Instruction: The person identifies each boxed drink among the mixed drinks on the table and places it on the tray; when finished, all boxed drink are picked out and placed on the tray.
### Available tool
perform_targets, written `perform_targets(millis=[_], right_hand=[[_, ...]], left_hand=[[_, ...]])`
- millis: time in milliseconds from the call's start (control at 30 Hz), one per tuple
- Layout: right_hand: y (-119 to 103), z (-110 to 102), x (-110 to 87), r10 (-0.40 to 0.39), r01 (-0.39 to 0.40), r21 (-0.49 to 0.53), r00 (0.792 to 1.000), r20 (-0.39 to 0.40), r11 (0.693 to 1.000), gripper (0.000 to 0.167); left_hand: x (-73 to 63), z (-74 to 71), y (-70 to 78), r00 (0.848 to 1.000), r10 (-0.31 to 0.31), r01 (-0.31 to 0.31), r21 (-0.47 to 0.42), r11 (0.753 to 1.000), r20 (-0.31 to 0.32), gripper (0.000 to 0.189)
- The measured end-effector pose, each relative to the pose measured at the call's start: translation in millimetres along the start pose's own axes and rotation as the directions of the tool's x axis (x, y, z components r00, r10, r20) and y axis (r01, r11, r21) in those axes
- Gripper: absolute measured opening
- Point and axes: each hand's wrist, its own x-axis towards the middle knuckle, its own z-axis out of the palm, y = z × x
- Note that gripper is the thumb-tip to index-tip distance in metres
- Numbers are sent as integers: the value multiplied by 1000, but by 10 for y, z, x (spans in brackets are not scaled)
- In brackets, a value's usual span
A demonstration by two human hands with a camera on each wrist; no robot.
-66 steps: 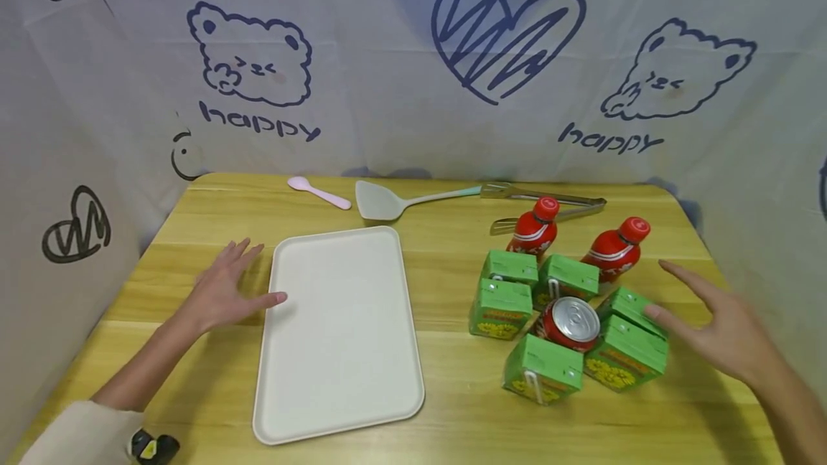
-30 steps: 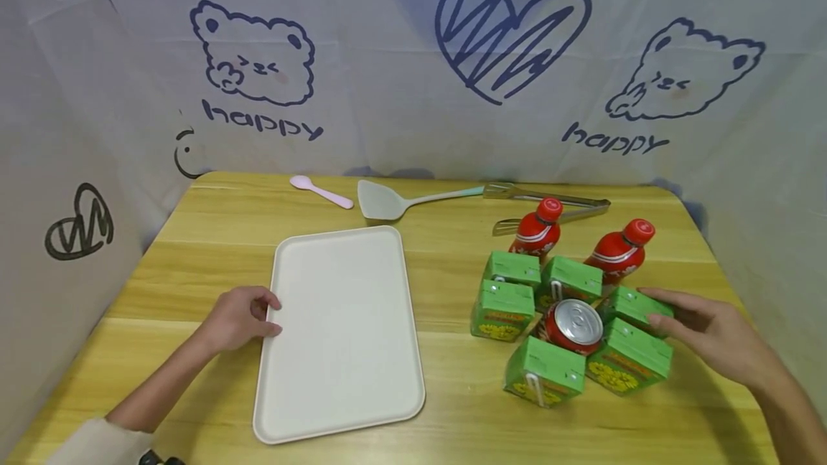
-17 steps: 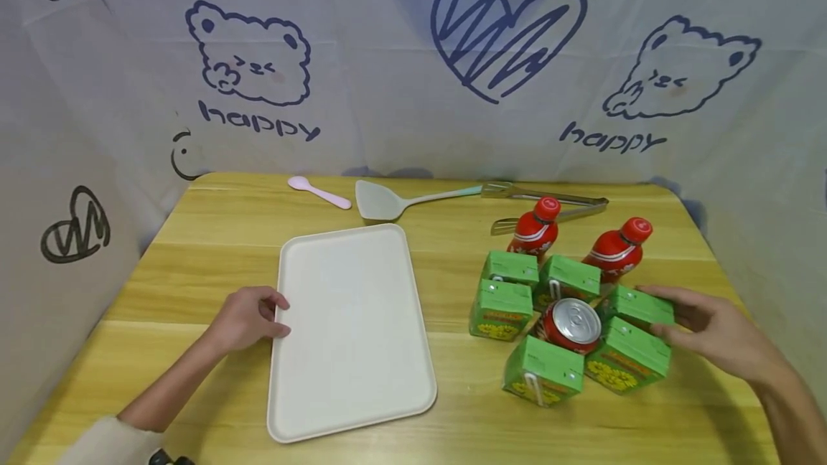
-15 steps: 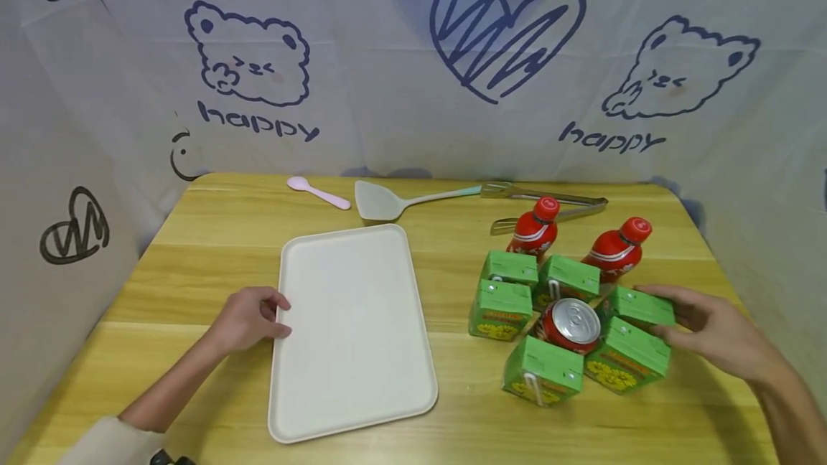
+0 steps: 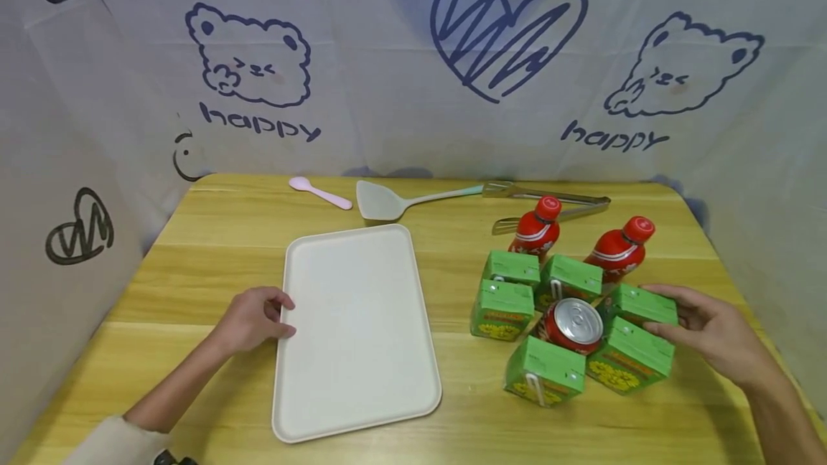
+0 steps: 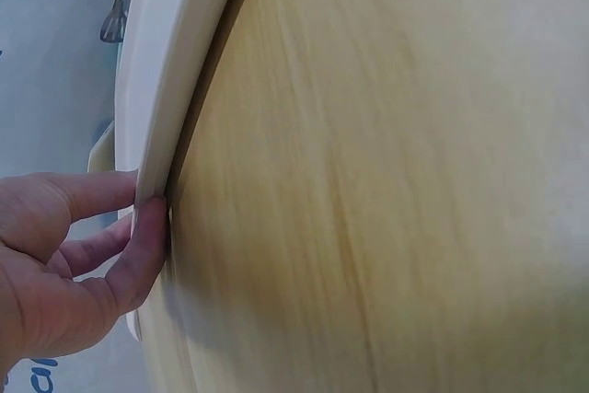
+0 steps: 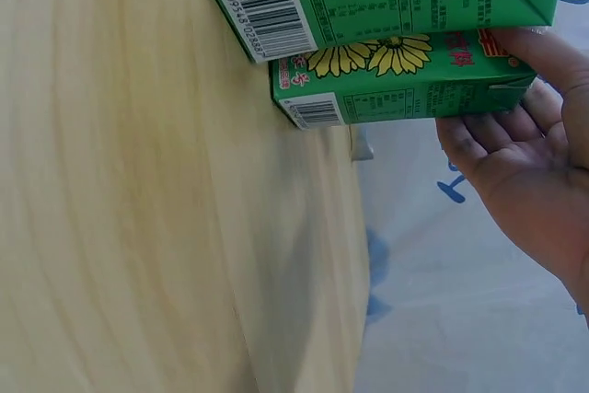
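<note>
My left hand (image 5: 248, 321) pinches the left rim of a white rectangular tray (image 5: 355, 336) lying on the wooden table. In the left wrist view, the thumb and fingers of the left hand (image 6: 60, 260) clasp the tray's edge (image 6: 170, 80). On the right, my right hand (image 5: 720, 336) holds a green drink carton (image 5: 639, 305) by its upper part, thumb at the near side and fingers behind. Against that carton stands a second green carton (image 5: 629, 355). The right wrist view shows the held carton (image 7: 396, 89) upright, its base at the table.
A red can (image 5: 577, 323) stands among several green cartons, including one in front (image 5: 545, 372) and one at left (image 5: 502, 309). Behind are two red bottles (image 5: 536, 228) (image 5: 617, 250). Along the back lie a pink spoon (image 5: 319, 193), a spatula (image 5: 381, 202) and metal tongs (image 5: 549, 196).
The left hand came down to the tray's rim, and the tray has slid a little to the right with it. The right hand has moved in and taken hold of the back right carton.
</note>
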Motion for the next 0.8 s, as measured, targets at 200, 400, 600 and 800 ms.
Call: perform_targets(millis=[200,400,600,800], right_hand=[[-61,-15,-13,19,-20,-37,999,-38,999,45],[-125,-41,-1,-12,7,-81,997,-71,997,46],[-178,-82,1,-14,10,-48,996,-91,999,47],[-262,-142,10,7,-17,-76,993,-121,997,48]], left_hand=[[-8,21,-8,1000,8,-8,9,1000,-3,34],[-29,24,0,1000,16,-16,12,1000,-9,37],[-41,6,17,1000,14,-14,19,1000,-10,37],[-28,6,22,1000,12,-11,34,999,-13,37]])
